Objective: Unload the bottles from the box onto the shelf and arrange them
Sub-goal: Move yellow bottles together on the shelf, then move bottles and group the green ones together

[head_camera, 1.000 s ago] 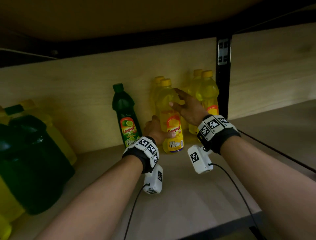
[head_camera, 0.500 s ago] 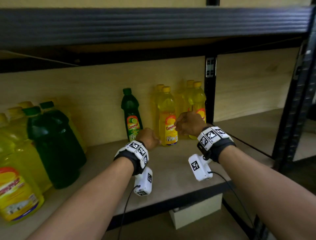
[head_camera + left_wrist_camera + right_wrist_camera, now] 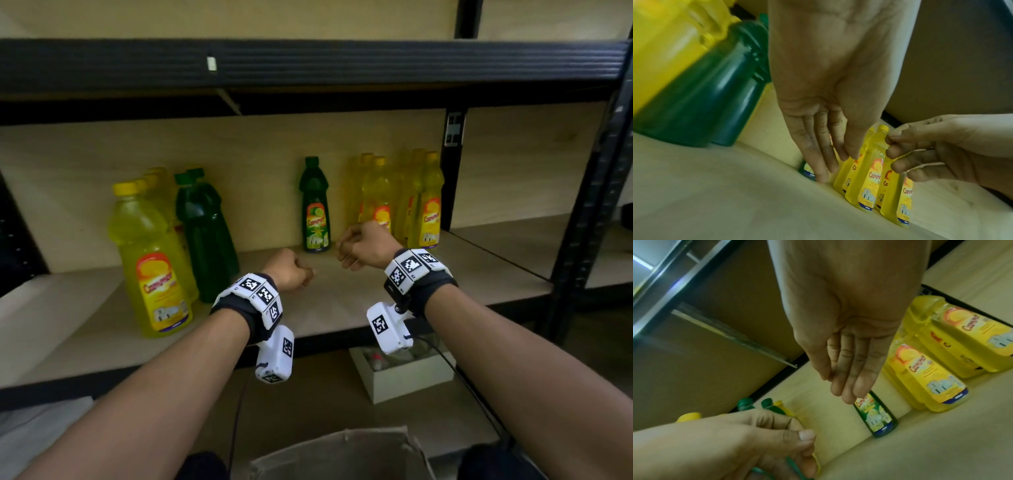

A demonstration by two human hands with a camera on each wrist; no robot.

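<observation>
Several small yellow bottles (image 3: 430, 202) stand upright in a tight group at the back right of the wooden shelf (image 3: 342, 305), beside a small green bottle (image 3: 314, 205). My left hand (image 3: 291, 270) hovers over the shelf's front part with loosely curled fingers, holding nothing. My right hand (image 3: 363, 246) hangs just before the yellow group, also loosely curled and holding nothing. The right wrist view shows the right hand (image 3: 849, 369) above the green bottle (image 3: 877, 417), clear of the yellow bottles (image 3: 927, 379). The cardboard box (image 3: 342, 455) sits low in front; its inside is hidden.
Large yellow bottles (image 3: 150, 260) and large green ones (image 3: 205, 233) stand at the shelf's left. A black upright post (image 3: 452, 171) borders the yellow group. The upper shelf beam (image 3: 308, 65) runs overhead. A small white box (image 3: 400, 377) lies under the shelf.
Both hands left the front yellow bottle and drew back towards the shelf's front, fingers curling loosely. The view pulled back and down, bringing the cardboard box into sight.
</observation>
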